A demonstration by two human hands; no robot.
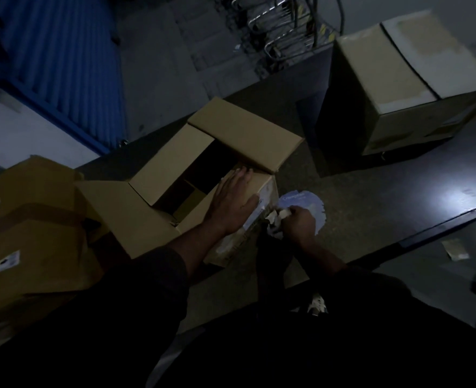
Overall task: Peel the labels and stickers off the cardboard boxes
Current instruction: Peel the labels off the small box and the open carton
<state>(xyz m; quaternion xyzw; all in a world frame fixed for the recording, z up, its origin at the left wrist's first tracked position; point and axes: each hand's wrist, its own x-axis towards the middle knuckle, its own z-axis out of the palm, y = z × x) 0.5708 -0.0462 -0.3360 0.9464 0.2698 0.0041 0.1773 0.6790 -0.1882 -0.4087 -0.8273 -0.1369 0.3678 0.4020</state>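
Note:
An open cardboard box (158,175) stands on the dark table in the middle, its flaps spread. My left hand (231,197) lies flat with straight fingers on the box's near flap and presses it down. A pale label (262,203) runs down the box's right side, partly torn. My right hand (298,222) pinches a crumpled white strip of that label (277,215) at the box's lower right edge. A round pale-blue peeled sticker (309,204) lies on the table just behind my right hand.
A closed box (393,79) with torn label remains stands at the back right. Stacked boxes (29,219), one with a small white sticker (8,261), sit at the left. A paper scrap (455,249) lies on the floor at the right. Metal frames (276,26) stand behind the table.

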